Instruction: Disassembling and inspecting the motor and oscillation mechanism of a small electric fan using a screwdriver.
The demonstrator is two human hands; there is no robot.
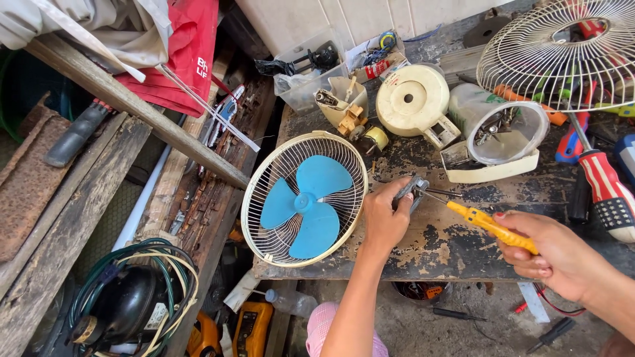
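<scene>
My left hand point(383, 218) grips a small grey metal part point(410, 190) just above the worn wooden workbench point(410, 254). My right hand point(555, 254) holds a yellow-handled screwdriver point(489, 225), and its thin tip points left into the grey part. Left of my left hand lies a cream wire fan guard point(254, 225) with a blue three-blade fan point(305, 206) inside it, overhanging the bench edge.
A cream fan motor housing point(411, 100), a clear plastic tub point(503, 129), another wire fan guard point(562, 49), and red-and-white screwdrivers point(605, 188) crowd the back and right. Planks point(99, 165), coiled cable point(132, 264) and tools lie on the floor at left.
</scene>
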